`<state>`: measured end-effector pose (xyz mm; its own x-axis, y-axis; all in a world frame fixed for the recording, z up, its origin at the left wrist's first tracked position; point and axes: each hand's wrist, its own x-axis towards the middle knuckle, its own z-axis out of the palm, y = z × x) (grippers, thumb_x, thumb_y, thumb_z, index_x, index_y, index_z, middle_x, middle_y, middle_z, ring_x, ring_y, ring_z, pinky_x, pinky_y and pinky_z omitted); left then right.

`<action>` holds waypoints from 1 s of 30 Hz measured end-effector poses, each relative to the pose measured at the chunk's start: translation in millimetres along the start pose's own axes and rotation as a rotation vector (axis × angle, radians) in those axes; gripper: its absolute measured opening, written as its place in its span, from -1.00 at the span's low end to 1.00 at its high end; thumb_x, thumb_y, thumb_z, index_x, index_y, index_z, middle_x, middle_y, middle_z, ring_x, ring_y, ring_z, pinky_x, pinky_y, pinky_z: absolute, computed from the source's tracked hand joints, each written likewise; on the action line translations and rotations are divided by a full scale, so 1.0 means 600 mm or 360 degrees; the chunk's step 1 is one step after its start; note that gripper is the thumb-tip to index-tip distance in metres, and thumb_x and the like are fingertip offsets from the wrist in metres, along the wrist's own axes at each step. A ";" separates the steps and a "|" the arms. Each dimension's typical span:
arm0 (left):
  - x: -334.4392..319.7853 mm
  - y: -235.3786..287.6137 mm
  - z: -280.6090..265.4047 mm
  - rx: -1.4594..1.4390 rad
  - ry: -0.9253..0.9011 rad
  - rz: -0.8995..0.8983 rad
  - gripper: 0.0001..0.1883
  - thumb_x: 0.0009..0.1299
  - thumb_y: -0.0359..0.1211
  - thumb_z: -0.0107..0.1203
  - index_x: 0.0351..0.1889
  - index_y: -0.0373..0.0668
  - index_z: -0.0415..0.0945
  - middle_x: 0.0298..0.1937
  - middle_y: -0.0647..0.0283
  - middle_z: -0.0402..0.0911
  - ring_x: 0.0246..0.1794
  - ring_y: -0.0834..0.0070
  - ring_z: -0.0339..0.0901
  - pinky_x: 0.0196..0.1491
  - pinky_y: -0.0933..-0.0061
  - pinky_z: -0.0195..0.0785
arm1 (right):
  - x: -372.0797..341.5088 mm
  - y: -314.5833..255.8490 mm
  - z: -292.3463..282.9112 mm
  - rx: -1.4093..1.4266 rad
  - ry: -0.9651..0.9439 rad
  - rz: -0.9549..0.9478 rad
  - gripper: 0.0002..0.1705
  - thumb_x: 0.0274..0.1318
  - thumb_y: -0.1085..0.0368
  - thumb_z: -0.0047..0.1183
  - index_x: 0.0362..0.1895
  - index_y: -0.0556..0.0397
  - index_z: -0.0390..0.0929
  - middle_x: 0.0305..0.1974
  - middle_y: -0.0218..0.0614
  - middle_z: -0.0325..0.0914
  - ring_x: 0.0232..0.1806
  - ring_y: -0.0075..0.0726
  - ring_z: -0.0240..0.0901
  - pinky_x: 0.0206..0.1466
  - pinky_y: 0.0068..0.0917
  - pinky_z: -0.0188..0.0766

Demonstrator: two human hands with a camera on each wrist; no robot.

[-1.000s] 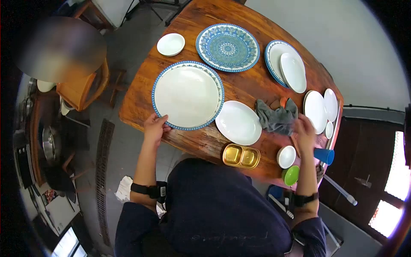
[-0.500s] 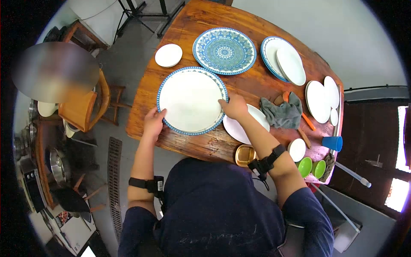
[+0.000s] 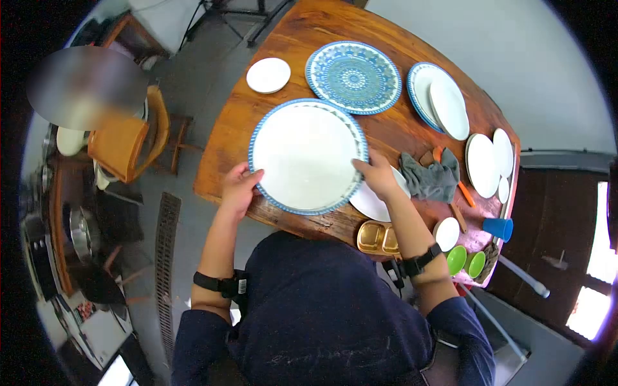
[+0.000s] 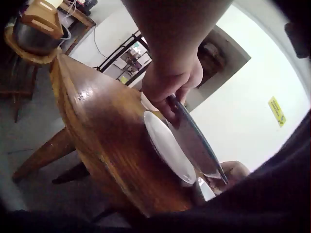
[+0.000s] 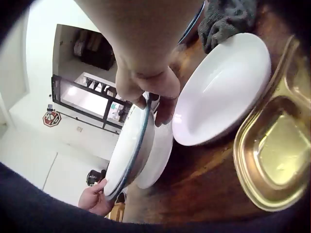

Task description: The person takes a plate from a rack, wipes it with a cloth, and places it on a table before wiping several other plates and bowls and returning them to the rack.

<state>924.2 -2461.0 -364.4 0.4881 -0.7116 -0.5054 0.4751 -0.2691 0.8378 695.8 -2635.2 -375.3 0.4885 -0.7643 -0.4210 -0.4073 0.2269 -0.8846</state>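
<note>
Both hands hold a large white plate (image 3: 306,157) with a blue patterned rim. The left hand (image 3: 239,188) grips its left edge, thumb on top; the right hand (image 3: 381,177) pinches the right edge. Both wrist views show the plate raised and tilted above the table, seen nearly edge-on in the left wrist view (image 4: 197,141). Below it lies another white plate (image 5: 159,158), hidden from the head view. A white oval dish (image 5: 221,90) rests beside the right hand (image 5: 148,87), partly covered by that hand in the head view.
Beyond are a blue patterned plate (image 3: 353,77) and a small white bowl (image 3: 268,75). To the right lie a grey cloth (image 3: 430,179), stacked white plates (image 3: 482,165), a blue cup (image 3: 497,228) and green bowls (image 3: 456,260). A gold divided tray (image 3: 371,237) sits near the front edge.
The right hand has left the grey cloth and taken hold of the large plate's right edge. The plate has come up off the table and shifted slightly right.
</note>
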 end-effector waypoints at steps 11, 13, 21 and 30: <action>-0.026 -0.027 0.116 -0.0008 -0.0758 0.0054 -0.82 0.13 -0.52 0.01 -0.29 -0.29 0.33 -0.33 0.22 0.46 -0.30 0.56 0.40 -0.23 0.55 0.28 | -0.115 0.045 -0.102 0.0779 0.0432 0.0092 -0.73 0.07 0.32 -0.18 -0.12 0.14 0.26 -0.25 -0.20 0.42 -0.30 -0.33 0.42 -0.26 -0.48 0.42; -0.024 -0.023 0.126 -0.0019 -0.0814 -0.0020 -0.74 0.10 -0.55 -0.01 -0.21 -0.30 0.32 -0.27 0.19 0.44 -0.24 0.53 0.38 -0.17 0.52 0.26 | -0.126 0.052 -0.110 0.0841 0.0471 0.0076 -0.74 0.04 0.33 -0.14 -0.15 0.13 0.28 -0.27 -0.23 0.42 -0.30 -0.37 0.41 -0.28 -0.49 0.42; -0.011 -0.024 0.144 -0.0782 -0.0758 -0.0593 -0.57 0.20 -0.35 -0.15 0.03 -0.30 0.15 -0.04 0.08 0.33 -0.06 0.34 0.33 0.00 0.37 0.20 | -0.124 0.052 -0.092 0.0831 0.0502 0.0085 -0.76 0.01 0.35 -0.09 -0.19 0.14 0.35 -0.33 -0.31 0.44 -0.36 -0.48 0.38 -0.32 -0.55 0.35; -0.007 -0.052 0.112 -0.0590 -0.0513 -0.0266 -0.64 0.27 -0.31 -0.11 -0.02 -0.30 0.23 -0.06 0.17 0.38 -0.05 0.43 0.32 0.01 0.42 0.17 | -0.093 0.038 -0.052 0.0442 0.0431 -0.0014 -0.69 -0.09 0.33 0.03 -0.21 0.19 0.36 -0.35 -0.28 0.45 -0.41 -0.49 0.38 -0.33 -0.57 0.34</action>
<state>858.2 -2492.9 -374.4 0.1609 -0.8580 -0.4877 0.7833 -0.1897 0.5920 635.1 -2606.2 -365.9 0.2542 -0.8904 -0.3777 -0.1614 0.3460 -0.9243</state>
